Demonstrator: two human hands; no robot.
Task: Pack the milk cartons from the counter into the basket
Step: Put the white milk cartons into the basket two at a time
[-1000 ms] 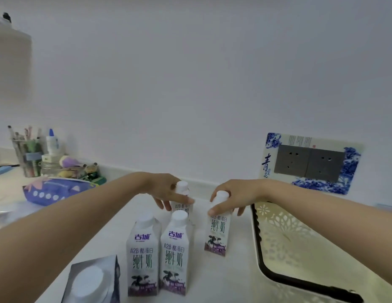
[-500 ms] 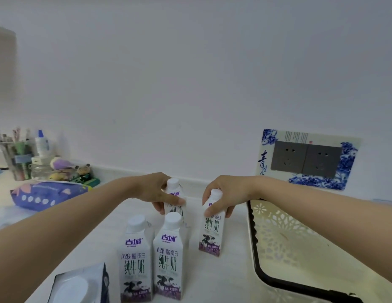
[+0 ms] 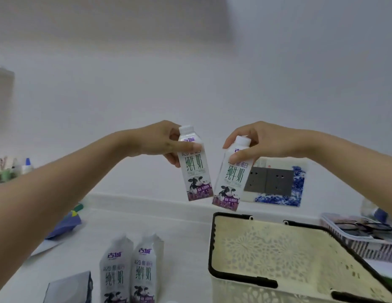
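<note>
My left hand (image 3: 162, 142) grips a white milk carton (image 3: 196, 171) with a cow picture near its cap, held in the air. My right hand (image 3: 258, 141) grips a second milk carton (image 3: 232, 182) by its top, tilted, its bottom just above the far left corner of the cream basket with a black rim (image 3: 214, 270). The two lifted cartons hang side by side, close but apart. Two more cartons, one at the left (image 3: 115, 274) and one beside it (image 3: 145, 267), stand upright on the white counter left of the basket. The basket's inside looks bare.
A grey box (image 3: 69, 288) lies at the bottom left. A blue pouch (image 3: 63, 224) and a pen holder (image 3: 6, 171) sit at the left. A wall socket plate (image 3: 276, 182) is behind the basket. A striped tray with glasses (image 3: 361, 235) stands at the right.
Both hands have lifted their cartons off the counter and raised them; the right carton now hangs over the basket's corner. The view has shifted so more of the basket shows.
</note>
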